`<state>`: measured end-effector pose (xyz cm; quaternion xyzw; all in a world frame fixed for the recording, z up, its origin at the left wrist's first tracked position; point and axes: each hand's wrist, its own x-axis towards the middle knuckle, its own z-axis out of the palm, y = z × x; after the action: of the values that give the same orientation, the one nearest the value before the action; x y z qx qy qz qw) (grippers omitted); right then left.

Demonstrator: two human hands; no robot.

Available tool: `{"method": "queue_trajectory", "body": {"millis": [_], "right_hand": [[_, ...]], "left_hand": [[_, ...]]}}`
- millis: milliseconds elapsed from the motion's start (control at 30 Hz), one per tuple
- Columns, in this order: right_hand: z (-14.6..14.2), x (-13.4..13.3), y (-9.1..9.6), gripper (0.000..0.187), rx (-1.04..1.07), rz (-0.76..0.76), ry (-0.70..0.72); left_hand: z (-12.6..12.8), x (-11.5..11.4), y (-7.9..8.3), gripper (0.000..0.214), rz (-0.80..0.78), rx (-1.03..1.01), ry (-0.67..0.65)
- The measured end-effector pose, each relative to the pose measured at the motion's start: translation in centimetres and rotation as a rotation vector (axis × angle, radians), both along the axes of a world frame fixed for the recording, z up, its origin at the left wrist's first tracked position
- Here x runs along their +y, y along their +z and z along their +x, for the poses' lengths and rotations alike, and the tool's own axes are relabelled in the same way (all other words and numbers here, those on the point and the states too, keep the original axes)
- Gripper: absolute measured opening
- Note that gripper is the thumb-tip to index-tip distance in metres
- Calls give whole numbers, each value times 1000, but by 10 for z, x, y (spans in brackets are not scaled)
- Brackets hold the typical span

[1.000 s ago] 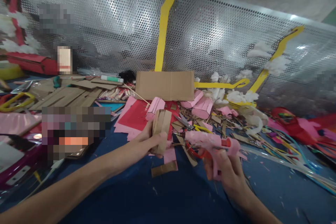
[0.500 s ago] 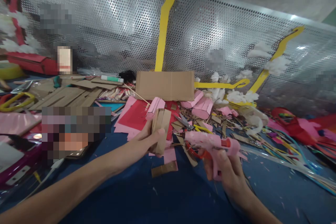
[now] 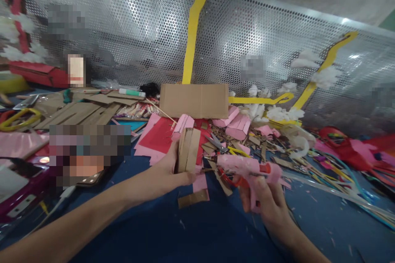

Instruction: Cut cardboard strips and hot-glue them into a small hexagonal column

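My left hand (image 3: 168,170) is closed around a small folded cardboard piece (image 3: 189,150), its thumb low along the near end and the fingers behind the far side. In my right hand (image 3: 267,197) is a pink hot glue gun (image 3: 247,166), forefinger at its orange trigger. The gun's nozzle points left toward the cardboard piece, with a small gap between them. Scissors (image 3: 217,144) lie just behind the nozzle among cardboard scraps. A loose cardboard strip (image 3: 193,198) rests on the blue table below my left hand.
Behind stands a cardboard box (image 3: 194,100) with a tall yellow strip (image 3: 191,45) rising at its back. Red paper (image 3: 157,135) and pink folded pieces (image 3: 237,126) lie around it. Cardboard sheets (image 3: 74,113) are stacked left. A perforated metal panel (image 3: 138,28) closes off the back.
My left thumb has slid down from the face of the cardboard piece to its near end, baring more of the surface. My right hand and the glue gun stay nearly still.
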<state>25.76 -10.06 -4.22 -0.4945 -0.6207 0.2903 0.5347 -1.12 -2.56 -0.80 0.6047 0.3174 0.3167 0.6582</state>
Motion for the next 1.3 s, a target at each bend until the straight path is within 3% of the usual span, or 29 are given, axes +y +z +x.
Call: {"method": "queue_trajectory", "body": {"millis": [200, 300, 467, 600, 700, 900, 1100, 1300], "right_hand": [[0, 1, -2, 48, 11, -8, -13], [0, 0, -1, 46, 17, -15, -15], [1, -1, 0, 48, 6, -28, 2], [0, 0, 2, 48, -10, -22, -23], [-2, 0, 4, 51, -37, -17, -24], [-1, 0, 3, 51, -9, -26, -9], [2, 1, -1, 51, -11, -28, 3], [3, 0, -4, 49, 2, -27, 14]], "left_hand": [[3, -2, 2, 82, -188, -44, 79], [2, -1, -1, 84, -131, 2, 85], [1, 2, 0, 105, 52, -39, 14], [2, 1, 1, 95, -58, -23, 8], [4, 1, 0, 76, -162, -53, 100], [5, -1, 4, 102, -6, -33, 60], [7, 0, 4, 77, -160, -36, 149], [9, 1, 1, 83, -139, -49, 138]]}}
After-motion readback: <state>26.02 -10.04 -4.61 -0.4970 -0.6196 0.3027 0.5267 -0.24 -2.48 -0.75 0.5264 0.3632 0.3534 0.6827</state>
